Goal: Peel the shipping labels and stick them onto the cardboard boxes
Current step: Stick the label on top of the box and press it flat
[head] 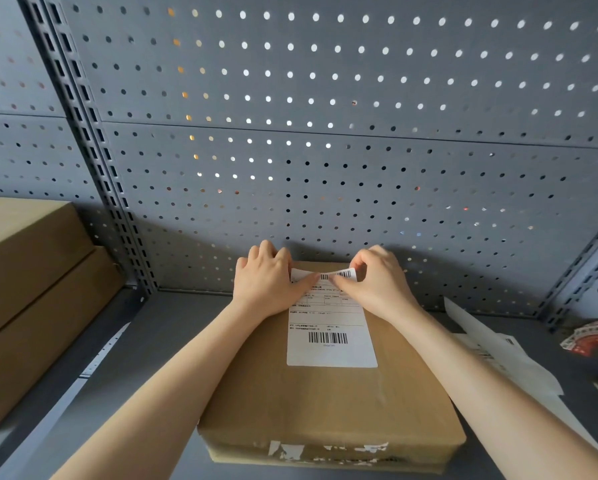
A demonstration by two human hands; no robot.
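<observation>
On the box (328,386), label (330,327) mostly flat, far edge curled up, pinched in right hand (377,282), left hand (273,282) pressing beside it with fingers flat; best smoothed from the box's near side outward, avoiding creases and bubbles.

The shipping label (331,332) carries print too small to read, and the left hand (268,280) and right hand (377,282) cover its far corners. The right edge cuts off a red packet (593,337) and loose white sheets (505,358); the left edge crops the stacked boxes (27,292).
</observation>
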